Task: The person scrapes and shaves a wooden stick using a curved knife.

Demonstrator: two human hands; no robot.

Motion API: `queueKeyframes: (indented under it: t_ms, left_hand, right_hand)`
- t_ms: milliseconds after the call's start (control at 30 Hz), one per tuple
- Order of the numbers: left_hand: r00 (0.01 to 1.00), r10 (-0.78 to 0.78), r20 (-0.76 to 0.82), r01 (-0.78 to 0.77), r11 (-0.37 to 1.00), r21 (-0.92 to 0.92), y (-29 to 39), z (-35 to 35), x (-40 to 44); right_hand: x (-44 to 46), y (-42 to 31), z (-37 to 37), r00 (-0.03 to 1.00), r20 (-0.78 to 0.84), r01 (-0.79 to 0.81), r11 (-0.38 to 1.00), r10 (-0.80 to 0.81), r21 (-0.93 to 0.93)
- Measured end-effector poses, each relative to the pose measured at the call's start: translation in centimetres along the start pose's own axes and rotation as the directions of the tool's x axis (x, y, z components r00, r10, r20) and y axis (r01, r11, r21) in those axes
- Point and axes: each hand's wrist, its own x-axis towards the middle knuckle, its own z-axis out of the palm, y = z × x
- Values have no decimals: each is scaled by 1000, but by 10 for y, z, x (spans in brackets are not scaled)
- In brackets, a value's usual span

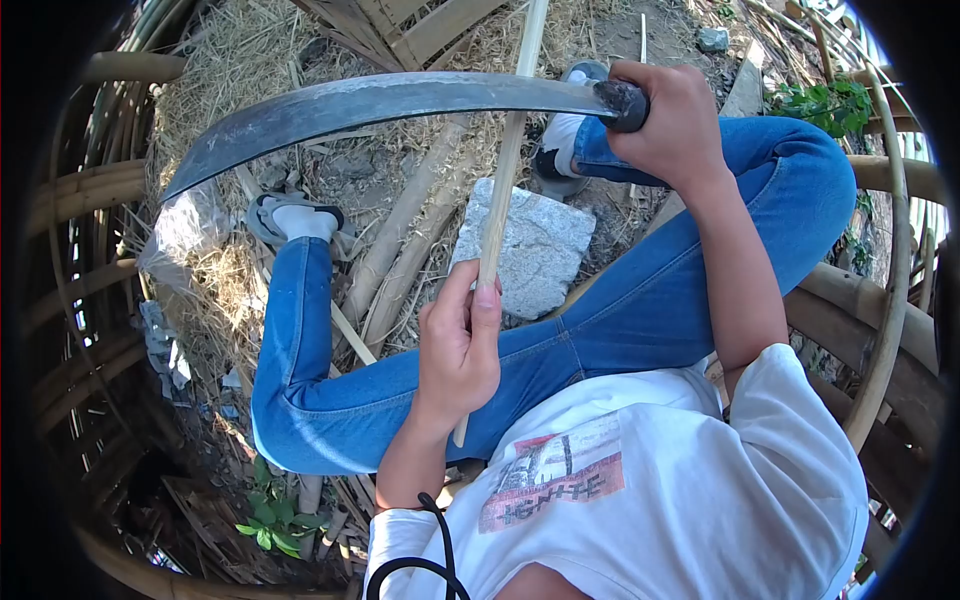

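Note:
My right hand (672, 125) is wrapped round the dark handle of a machete (390, 98). Its long curved blade reaches left across the view, over a thin pale bamboo strip (502, 190). That strip runs from the top edge down to my lap, and the blade crosses it in its upper part; whether they touch I cannot tell. Lower down, my left hand (460, 345) pinches the strip between thumb and fingers. The strip's lower end shows below this hand, near my thigh. Behind the strip, a flat grey stone (545, 250) lies on the ground between my legs.
Bamboo poles (410, 225) lie on the ground left of the stone. Dry straw shavings (230, 110) cover the soil. A clear plastic bag (185, 235) is under the blade's tip. Bamboo rails (895, 330) stand at the right, and split bamboo pieces (395, 30) rest at the top.

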Motion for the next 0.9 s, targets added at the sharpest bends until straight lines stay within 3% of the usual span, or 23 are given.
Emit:
queueKeyframes:
  t_ms: [367, 567, 833, 900]
  left_hand:
    - [997, 80, 15, -79, 995, -55, -3, 4, 1]
    - [1000, 13, 2, -13, 999, -33, 4, -3, -4]
    - [999, 44, -26, -45, 998, -46, 3, -1, -4]
    - [998, 50, -36, -52, 996, -68, 0, 0, -3]
  right_hand:
    - [4, 9, -2, 994, -89, 56, 997, -61, -55]
    - [14, 36, -14, 971, -200, -140, 989, 128, -43]
    - [11, 19, -16, 975, -176, -130, 990, 136, 45]
    - [7, 20, -4, 978, -202, -58, 998, 59, 10]
